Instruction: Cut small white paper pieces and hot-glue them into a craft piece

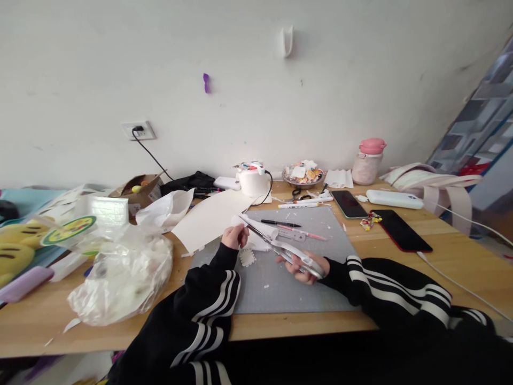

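Observation:
My right hand is wrapped round a large pair of scissors with light grey handles, above the cutting mat. The blades point up and to the left, toward a small piece of white paper. My left hand pinches that paper near the blade tips. Whether the blades touch the paper is hard to tell. Just below my left hand a small white paper piece with a scalloped edge lies on the mat. A black pen, a ruler and a pinkish pen lie behind the scissors.
A large white sheet lies behind my left hand. Plastic bags crowd the left side. Two phones, a white power bank and a pink-lidded bottle are at right. A bowl of scraps stands by the wall.

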Available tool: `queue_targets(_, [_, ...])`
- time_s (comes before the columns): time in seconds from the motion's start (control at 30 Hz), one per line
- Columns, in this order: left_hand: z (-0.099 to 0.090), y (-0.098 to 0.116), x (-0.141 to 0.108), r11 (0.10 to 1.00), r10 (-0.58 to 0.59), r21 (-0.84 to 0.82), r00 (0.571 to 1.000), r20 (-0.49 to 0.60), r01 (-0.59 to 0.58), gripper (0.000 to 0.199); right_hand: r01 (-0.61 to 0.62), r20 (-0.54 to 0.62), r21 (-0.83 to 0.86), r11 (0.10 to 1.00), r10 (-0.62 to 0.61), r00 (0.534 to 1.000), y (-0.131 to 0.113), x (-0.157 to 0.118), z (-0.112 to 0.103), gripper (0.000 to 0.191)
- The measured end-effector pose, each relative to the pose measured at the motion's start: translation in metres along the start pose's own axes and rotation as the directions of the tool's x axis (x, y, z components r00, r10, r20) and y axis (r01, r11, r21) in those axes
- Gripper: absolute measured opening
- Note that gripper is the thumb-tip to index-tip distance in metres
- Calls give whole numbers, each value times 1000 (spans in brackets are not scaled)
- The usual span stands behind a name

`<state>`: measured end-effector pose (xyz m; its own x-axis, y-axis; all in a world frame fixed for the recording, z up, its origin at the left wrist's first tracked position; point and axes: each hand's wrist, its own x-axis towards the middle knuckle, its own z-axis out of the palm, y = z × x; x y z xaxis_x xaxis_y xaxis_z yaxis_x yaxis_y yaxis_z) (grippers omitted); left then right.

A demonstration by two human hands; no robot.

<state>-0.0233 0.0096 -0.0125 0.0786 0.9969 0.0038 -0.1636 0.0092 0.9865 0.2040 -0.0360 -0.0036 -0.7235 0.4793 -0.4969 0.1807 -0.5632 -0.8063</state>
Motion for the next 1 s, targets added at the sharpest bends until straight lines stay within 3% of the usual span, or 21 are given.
queue_targets(0.23, [1,-1,1,999,18,28,998,-57,-16,36,-2,-7,8,1000,2,1000,-4,-3,3,34])
queue_targets(0.4, [0,-2,1,998,16,65,999,-37,-14,38,128,-70,-40,991,-131,989,4,-5,5,37])
queue_targets(0.6, [3,0,-1,995,10,102,999,-52,-4,38,167,-76,-133,977,-178,981,6,-9,8,41])
queue_targets(0.77, [3,2,-2,998,-15,64,999,-33,17,34,210,-21,-83,974,-212,977,10,-5,3,40])
queue_targets(0.9, [3,2,-3,999,-11,30,999,-34,12,31,181,37,-7,983,-181,983,11,0,-4,48])
queue_targets(1.0, [4,1,-3,1000,2,23,999,-35,-1,30,92,83,49,995,-96,992,8,3,-9,54])
